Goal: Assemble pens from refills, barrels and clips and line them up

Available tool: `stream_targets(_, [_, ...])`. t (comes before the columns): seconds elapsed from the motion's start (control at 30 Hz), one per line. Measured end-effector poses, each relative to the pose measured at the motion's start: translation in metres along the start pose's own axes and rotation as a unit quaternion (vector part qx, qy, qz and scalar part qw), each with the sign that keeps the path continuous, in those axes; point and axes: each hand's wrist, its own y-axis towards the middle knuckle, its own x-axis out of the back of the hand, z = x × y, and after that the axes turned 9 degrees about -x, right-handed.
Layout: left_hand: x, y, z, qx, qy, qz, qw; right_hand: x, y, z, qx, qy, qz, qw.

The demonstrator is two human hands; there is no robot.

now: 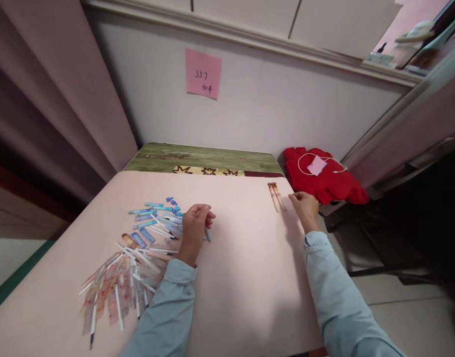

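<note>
My left hand (197,225) hovers at the right edge of a pile of pen parts, its fingers loosely bent and apart, with nothing visible in them. Below its fingers, a blue-grey pen piece (208,235) sticks out. Beside the hand lie blue pen barrels (143,211) and small blue caps (170,200). At the far right of the table my right hand (304,206) has thumb and fingertips pinched together, showing nothing between them. Just left of it, several slim brown-and-peach pens (275,195) lie side by side, apart from the fingers.
White refills (138,255) and pinkish clear barrels (111,295) spread over the left of the pale pink table cover (245,277). Short blue and brown tubes (139,240) lie between. Behind the right corner is red cloth (305,181) with a white cable. A pink note (203,73) hangs on the wall.
</note>
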Motion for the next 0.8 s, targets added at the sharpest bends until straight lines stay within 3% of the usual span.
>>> stream_targets(0.13, [-0.001, 0.000, -0.001, 0.002, 0.001, -0.010, 1.000, -0.002, -0.017, -0.020, -0.018, 0.042, -0.010, 0.999])
stream_targets(0.33, [-0.001, -0.001, 0.000, 0.004, 0.006, -0.012, 1.000, -0.023, -0.046, -0.027, -0.023, 0.090, -0.045, 0.995])
stream_targets(0.8, [-0.002, -0.002, 0.003, -0.002, 0.010, 0.001, 1.000, -0.024, -0.039, -0.002, 0.050, -0.123, -0.003, 0.991])
